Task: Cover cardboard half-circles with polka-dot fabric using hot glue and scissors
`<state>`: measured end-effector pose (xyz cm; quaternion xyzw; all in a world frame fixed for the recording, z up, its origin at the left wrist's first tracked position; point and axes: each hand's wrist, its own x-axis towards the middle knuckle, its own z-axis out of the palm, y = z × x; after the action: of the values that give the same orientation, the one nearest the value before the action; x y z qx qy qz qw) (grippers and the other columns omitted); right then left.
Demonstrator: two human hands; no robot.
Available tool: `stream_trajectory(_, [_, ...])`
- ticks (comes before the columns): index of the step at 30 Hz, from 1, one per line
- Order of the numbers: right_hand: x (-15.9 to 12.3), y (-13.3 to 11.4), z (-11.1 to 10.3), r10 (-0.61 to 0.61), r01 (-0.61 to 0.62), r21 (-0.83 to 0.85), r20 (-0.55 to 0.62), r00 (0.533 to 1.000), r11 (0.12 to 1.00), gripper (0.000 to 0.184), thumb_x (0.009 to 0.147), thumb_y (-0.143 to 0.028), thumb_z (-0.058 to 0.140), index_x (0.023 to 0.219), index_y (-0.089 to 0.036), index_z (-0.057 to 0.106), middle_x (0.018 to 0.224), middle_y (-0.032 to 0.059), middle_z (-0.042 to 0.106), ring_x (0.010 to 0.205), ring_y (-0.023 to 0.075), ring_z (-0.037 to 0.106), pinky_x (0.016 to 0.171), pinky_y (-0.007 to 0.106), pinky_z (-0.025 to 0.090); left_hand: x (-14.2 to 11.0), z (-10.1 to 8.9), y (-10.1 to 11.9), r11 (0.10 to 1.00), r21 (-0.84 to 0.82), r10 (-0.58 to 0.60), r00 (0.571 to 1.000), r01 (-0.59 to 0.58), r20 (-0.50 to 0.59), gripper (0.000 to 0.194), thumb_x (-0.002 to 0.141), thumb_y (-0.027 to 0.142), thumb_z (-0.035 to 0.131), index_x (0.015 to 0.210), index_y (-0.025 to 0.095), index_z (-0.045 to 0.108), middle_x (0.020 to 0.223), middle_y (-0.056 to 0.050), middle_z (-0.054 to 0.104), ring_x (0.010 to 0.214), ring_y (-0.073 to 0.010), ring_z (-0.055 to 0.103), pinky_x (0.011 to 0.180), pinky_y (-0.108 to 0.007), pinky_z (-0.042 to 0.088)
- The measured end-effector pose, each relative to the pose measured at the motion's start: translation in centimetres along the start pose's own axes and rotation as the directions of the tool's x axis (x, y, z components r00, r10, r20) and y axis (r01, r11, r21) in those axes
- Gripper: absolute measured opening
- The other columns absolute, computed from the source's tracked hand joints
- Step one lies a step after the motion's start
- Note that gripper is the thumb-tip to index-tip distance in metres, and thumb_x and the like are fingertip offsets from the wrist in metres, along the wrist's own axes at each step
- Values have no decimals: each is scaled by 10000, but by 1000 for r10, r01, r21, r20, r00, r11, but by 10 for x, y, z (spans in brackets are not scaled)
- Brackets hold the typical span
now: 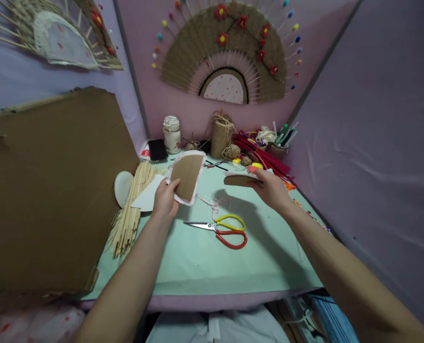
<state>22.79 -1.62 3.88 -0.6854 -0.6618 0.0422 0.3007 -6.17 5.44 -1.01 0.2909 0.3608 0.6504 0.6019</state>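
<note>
My left hand (166,196) grips a half-round cardboard piece (187,174) by its lower left edge, thumb on the bare brown face. A pale, spotted fabric edge folds around its rim. On the right, my right hand (271,188) pinches a second cardboard piece (241,180), tilted so that mostly its thin brown side shows. Both pieces are held above the table, apart from each other. Below and between the hands lie scissors (215,227) with one yellow and one red handle, blades slightly apart and pointing left. Pinkish fabric scraps (213,206) lie just behind them.
Bamboo sticks (131,214), white paper (149,194) and a large cardboard sheet (51,195) are at left. Along the back stand a white jar (172,136), a twine spool (221,138), red stems (263,155) and a pen cup (279,150). A woven fan (229,52) hangs behind.
</note>
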Motion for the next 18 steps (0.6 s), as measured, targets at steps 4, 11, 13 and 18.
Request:
stream_trajectory(4, [17,15,1,58,-57,70,-20,998,996,235,754,-352,651,919,-188,612,822,36,656,748,223,579,659,303,432,2,-1,0,1000,-5,8,999,-9,-36,276,575,201,757,821,165,637,838,-17,700,831,-171,641,797,-310,496])
stream_trajectory(11, [66,29,29,210,-209,71,-9,978,975,446,760,-350,660,1131,-117,576,1052,129,661,939,267,604,787,356,463,7,-3,6,999,-18,45,993,-48,-107,205,597,169,713,759,180,587,799,-3,687,825,-169,646,824,-324,501])
stream_trajectory(13, [70,26,38,246,-245,19,-19,969,969,543,735,-363,702,1181,-96,543,1156,195,602,1084,329,547,876,409,429,9,-3,10,999,-20,46,991,-49,-122,201,603,160,701,769,179,588,805,-6,684,827,-171,647,835,-337,502])
stream_trajectory(18, [37,2,63,166,-161,-43,320,933,986,559,587,-411,848,1041,-162,639,1027,128,640,929,297,608,793,361,461,8,-2,14,999,-35,33,990,-38,-134,208,612,142,690,799,175,606,825,-8,688,829,-176,649,834,-347,508])
